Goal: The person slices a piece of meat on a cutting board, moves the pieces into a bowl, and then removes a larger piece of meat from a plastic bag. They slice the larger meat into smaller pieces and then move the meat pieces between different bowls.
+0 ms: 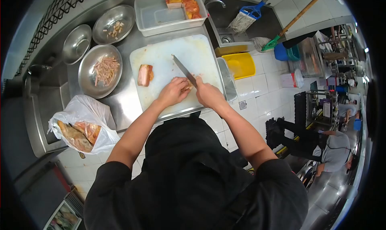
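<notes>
On the white cutting board [161, 53], my right hand [209, 94] is closed round the handle of a knife [184, 70], whose blade points up and to the left. Beside the blade, my left hand [174, 91] has its fingers curled on a small piece of meat [189, 85], which the fingers partly hide. A block of meat [145, 75] with a browned edge lies on the board to the left of my left hand. Small scraps are scattered near the knife.
Steel bowls hold meat strips [106, 70] and small pieces [116, 29]; another bowl [76, 44] stands beside them. A plastic tub [161, 17] holds more meat. A bag [80, 125] sits lower left. Right are a sink [225, 25], a yellow bin [240, 65] and a distant person [335, 149].
</notes>
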